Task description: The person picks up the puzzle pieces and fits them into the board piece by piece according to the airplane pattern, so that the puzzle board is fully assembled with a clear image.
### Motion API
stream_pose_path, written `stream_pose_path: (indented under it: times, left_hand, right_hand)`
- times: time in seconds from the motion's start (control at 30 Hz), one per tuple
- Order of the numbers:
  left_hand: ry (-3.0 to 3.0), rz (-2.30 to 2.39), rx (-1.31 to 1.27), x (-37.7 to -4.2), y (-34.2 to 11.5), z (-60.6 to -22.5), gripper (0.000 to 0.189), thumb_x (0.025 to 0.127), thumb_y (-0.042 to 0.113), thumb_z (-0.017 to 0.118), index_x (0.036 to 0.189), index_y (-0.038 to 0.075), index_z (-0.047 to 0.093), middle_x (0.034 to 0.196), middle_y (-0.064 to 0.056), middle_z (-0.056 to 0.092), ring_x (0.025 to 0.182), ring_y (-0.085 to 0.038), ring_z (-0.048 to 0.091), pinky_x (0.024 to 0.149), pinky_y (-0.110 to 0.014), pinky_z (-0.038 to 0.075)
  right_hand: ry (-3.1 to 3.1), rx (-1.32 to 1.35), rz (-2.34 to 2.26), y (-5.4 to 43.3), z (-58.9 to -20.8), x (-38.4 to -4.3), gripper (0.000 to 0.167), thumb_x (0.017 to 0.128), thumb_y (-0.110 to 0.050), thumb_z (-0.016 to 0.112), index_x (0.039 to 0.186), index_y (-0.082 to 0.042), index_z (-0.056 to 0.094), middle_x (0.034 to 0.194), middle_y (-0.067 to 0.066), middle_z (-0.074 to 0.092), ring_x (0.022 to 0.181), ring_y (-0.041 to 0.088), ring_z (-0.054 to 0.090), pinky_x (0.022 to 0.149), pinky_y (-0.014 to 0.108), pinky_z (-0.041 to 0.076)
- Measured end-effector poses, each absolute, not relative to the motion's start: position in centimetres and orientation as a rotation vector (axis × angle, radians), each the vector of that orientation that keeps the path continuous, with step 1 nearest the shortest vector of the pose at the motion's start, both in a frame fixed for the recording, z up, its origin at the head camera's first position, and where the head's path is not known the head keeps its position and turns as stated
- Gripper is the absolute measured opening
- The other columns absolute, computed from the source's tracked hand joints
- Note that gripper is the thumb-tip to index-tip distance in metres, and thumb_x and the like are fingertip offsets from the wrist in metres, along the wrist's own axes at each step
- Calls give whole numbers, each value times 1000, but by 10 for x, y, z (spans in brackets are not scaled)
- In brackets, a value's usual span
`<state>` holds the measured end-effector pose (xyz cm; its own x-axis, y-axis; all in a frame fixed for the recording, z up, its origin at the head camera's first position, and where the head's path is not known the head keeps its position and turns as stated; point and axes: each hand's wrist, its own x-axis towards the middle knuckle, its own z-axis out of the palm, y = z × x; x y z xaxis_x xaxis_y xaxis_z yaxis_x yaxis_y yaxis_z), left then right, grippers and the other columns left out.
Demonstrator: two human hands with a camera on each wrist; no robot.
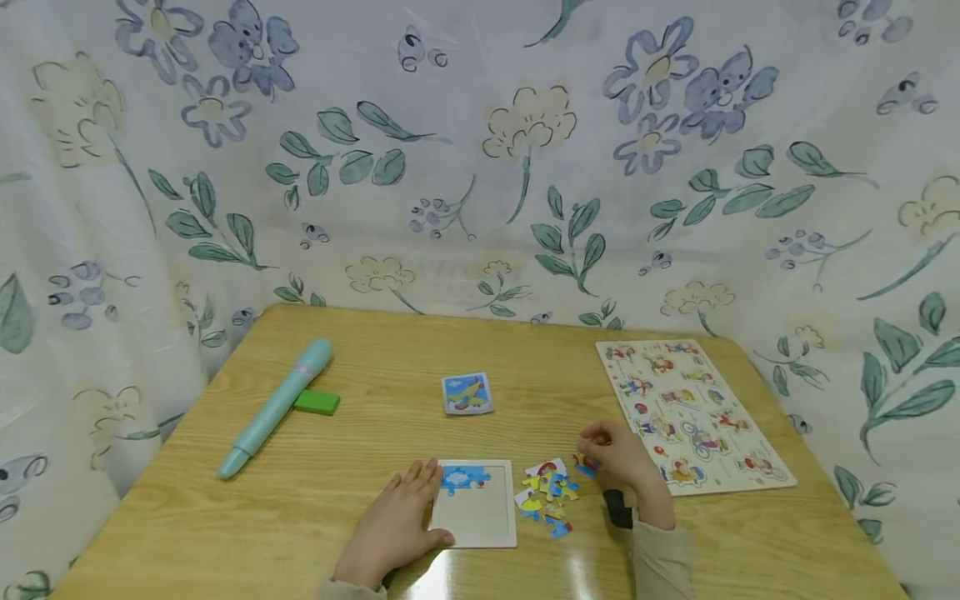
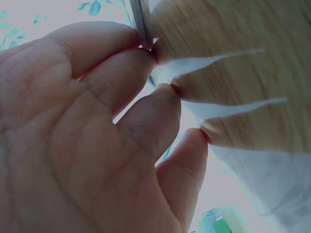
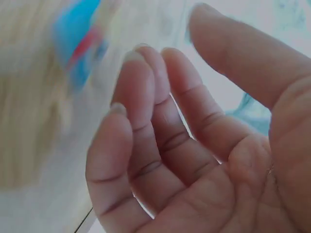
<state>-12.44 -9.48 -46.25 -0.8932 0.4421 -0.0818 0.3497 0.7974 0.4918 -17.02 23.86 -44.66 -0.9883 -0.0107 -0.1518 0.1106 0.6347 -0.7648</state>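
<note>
The puzzle tray (image 1: 480,521) lies flat on the desk (image 1: 375,375), a few joined blue pieces (image 1: 463,477) in its far left corner. We see the left hand (image 1: 397,517) resting along its left edge, fingers extended. Just right of the tray we find a pile of loose pieces (image 1: 551,487); beside it, a blue-and-red piece (image 1: 587,467) lies by the right hand (image 1: 618,457), whose fingers bend loosely, thumb apart, holding nothing. Beyond the tray we see an airplane card (image 1: 467,394); farther right, a picture board (image 1: 705,417); well left, a teal pen-shaped object (image 1: 277,408) beside a green block (image 1: 318,403).
</note>
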Motion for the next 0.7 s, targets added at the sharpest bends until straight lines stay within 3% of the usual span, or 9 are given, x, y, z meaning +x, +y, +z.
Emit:
stream_pose_path:
  times: [0.23, 0.5, 0.7]
  left_hand:
    - [2804, 711, 604, -124, -97, -462, 93, 71, 44, 81, 142, -4, 44, 152, -21, 38, 141, -44, 34, 114, -63, 27]
    - [2789, 724, 613, -124, -95, -463, 93, 71, 44, 80, 142, -4, 43, 153, -21, 37, 141, -44, 33, 114, -63, 27]
    - [2792, 721, 611, -124, -95, -464, 93, 71, 43, 80, 142, -4, 43, 153, -21, 37, 141, -44, 33, 114, -63, 27]
  right_hand:
    - [2647, 177, -1281, 257, -451, -164, 28, 87, -13, 70, 108, 3, 61, 90, 9, 59, 78, 17, 53, 64, 27, 46]
    - [2608, 212, -1306, 250, -456, -165, 47, 75, -5, 80, 115, 1, 56, 83, 5, 41, 72, 19, 40, 60, 28, 37]
    - [2701, 137, -1254, 247, -459, -168, 41, 77, -7, 80, 111, 0, 59, 89, 8, 52, 78, 19, 47, 67, 28, 40]
